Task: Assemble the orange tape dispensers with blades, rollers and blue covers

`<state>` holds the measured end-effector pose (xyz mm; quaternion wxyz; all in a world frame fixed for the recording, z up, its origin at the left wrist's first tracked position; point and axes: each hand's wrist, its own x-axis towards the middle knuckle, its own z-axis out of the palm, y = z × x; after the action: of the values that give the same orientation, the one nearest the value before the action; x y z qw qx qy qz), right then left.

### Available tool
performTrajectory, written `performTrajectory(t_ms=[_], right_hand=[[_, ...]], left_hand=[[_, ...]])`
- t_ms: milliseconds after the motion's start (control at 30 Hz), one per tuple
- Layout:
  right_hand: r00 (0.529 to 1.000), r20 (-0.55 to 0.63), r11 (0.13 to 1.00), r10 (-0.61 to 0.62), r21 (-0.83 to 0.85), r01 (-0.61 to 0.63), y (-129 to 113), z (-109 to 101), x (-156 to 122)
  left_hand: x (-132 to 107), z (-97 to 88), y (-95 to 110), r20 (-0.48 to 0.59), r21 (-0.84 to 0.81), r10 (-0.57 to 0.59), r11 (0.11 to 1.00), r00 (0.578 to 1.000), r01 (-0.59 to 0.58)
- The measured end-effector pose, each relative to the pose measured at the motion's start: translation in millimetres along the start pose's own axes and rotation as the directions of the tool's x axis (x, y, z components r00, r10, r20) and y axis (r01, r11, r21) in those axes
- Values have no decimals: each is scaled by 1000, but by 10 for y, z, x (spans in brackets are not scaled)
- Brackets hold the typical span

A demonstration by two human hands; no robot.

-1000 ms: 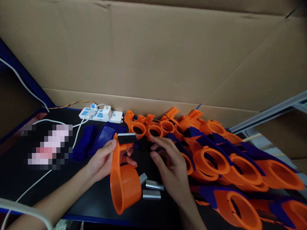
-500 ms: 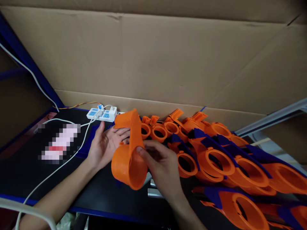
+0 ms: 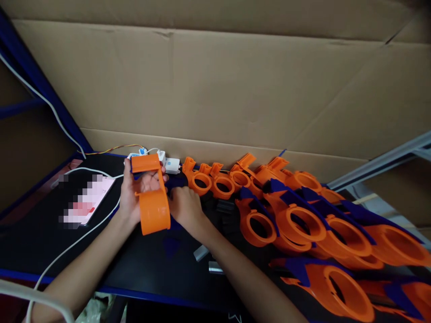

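Note:
An orange plastic tape dispenser (image 3: 155, 211) hangs upright in my left hand (image 3: 129, 197), its round hub low and its flat head on top. My left thumb is up along the head's left edge, with the fingers curled behind the frame. My right hand (image 3: 186, 208) is beside the dispenser's right edge, low over the black tabletop, knuckles up. Its fingers are curled and their tips hidden, so what they hold cannot be made out. Dark blue pieces (image 3: 174, 181) lie just behind that hand.
Rows of orange dispensers, many with blue parts (image 3: 311, 197), fill the right side. Small metal pieces (image 3: 215, 268) lie near my right forearm. A white power strip (image 3: 172, 165) is at the back; a phone (image 3: 97, 197) and white cable (image 3: 90, 233) are left. Cardboard (image 3: 215, 89) stands behind.
The dispenser has moved left and turned, from my right hand's grip into my left hand, which was open. My right hand has let go of it and moved left, fingers now curled down.

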<state>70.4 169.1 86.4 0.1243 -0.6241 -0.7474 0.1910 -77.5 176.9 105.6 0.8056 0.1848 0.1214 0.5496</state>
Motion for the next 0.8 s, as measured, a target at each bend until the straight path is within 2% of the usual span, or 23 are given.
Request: performTrajectory(t_ms=[100, 233, 600, 800], right_hand=[[1000, 26, 998, 16, -57, -14, -21, 60, 84], [999, 43, 996, 5, -91, -1, 60, 65, 168], [998, 22, 994, 57, -92, -55, 14, 174, 288], [998, -15, 996, 60, -66, -60, 70, 199, 312]], left_hand=[[-34, -50, -69, 3, 66, 20, 998, 1000, -20], [-59, -60, -111, 9, 113, -12, 994, 1000, 11], [53, 6, 3, -62, 10, -48, 999, 997, 49], [54, -17, 8, -70, 33, -27, 999, 997, 29]])
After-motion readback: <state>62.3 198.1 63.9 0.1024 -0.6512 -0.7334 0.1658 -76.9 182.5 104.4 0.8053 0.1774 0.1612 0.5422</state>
